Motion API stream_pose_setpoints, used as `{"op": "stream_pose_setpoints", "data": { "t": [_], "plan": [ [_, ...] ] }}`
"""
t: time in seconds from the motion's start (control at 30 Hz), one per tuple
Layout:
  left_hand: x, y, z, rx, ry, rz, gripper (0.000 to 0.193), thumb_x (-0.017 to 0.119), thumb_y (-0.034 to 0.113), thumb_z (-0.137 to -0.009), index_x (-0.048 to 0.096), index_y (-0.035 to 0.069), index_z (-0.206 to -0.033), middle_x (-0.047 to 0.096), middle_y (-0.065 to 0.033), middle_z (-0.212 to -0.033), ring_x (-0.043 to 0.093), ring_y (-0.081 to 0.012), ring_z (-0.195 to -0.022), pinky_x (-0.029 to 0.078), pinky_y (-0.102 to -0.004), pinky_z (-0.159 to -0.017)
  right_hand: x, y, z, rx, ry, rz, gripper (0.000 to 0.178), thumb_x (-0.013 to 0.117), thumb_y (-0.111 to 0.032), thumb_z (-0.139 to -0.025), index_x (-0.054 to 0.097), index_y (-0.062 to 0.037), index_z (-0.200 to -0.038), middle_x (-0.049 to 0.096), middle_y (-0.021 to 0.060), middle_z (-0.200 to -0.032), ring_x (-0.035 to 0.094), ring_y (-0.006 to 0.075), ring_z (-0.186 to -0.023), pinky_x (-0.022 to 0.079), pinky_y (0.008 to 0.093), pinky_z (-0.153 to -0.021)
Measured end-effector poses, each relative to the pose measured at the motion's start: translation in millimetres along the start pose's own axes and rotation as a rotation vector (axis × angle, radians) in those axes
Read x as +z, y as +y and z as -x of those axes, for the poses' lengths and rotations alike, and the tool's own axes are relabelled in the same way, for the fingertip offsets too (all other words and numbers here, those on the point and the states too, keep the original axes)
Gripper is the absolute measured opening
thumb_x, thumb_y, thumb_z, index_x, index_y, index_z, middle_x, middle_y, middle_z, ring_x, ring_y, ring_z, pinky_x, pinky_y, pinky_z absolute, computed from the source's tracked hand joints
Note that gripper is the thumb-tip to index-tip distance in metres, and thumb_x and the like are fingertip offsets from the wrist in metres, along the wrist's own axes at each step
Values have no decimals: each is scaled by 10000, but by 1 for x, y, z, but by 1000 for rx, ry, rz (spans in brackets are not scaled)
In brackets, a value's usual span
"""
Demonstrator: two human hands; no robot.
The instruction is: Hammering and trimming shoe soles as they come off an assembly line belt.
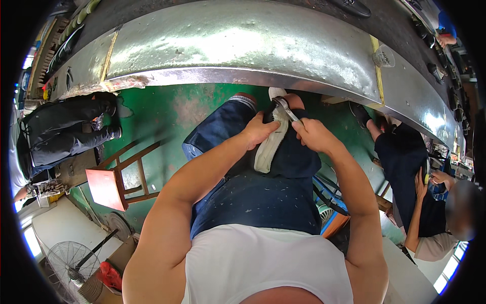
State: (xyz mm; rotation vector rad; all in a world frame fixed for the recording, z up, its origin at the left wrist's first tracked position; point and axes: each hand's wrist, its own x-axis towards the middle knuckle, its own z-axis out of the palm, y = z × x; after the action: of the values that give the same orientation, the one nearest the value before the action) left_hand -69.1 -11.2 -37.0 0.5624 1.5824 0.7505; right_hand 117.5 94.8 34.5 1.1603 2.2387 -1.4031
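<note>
A pale, cream-coloured shoe [266, 153] lies lengthwise on my lap, its far end pointing toward the metal-covered bench. My left hand [260, 131] grips its left side, the thumb laid over the upward face. In my right hand [310, 135] is a pair of metal pincers [286, 108]; their head meets the far end of the shoe, beside some dark material. What the jaws pinch is too small to make out. Most fingers of both hands are hidden under the shoe and around the handles.
Ahead runs a long metal-covered bench [228, 45], with a clear cup [383, 57] and a dark shoe [353, 7] on it. A wooden stool [107, 189] stands left, a fan [71, 263] lower left. One person sits at right with a shoe; another person's legs [66, 129] show left.
</note>
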Motion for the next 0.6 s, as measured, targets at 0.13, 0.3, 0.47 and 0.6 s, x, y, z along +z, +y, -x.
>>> {"op": "stream_pose_setpoints", "data": {
  "t": [0.13,0.3,0.47,0.6],
  "plan": [
    [-7,15,6,-29,-74,20,963,712,356,-802,248,-68,-1530,495,-273,-1423,563,-322,-1259,479,-353,-1010,13,10,5,-167,154,36,481,474,-405,-1029,594,30,-866,656,223,-763,654,403,-742,508,453,-712],
    [-18,9,-1,-72,-127,96,897,746,325,-818,311,-87,-1486,531,-217,-1382,571,-264,-1227,499,-379,-975,7,1,15,-66,64,80,429,519,-365,-1008,598,36,-878,650,236,-772,655,403,-751,508,450,-712],
    [-30,5,-20,-317,-317,146,739,760,329,-852,415,36,-1435,615,-139,-1297,631,-255,-1124,526,-482,-876,2,7,59,171,-248,-264,253,614,-220,-947,612,32,-970,659,68,-728,602,111,-589,489,318,-556],
    [-28,-5,-29,-316,-302,151,711,748,330,-875,405,44,-1429,635,-139,-1250,642,-278,-1097,530,-509,-859,5,-13,61,-22,-305,44,280,630,-207,-924,614,51,-1032,672,140,-772,644,210,-631,516,357,-614]
  ]
}}
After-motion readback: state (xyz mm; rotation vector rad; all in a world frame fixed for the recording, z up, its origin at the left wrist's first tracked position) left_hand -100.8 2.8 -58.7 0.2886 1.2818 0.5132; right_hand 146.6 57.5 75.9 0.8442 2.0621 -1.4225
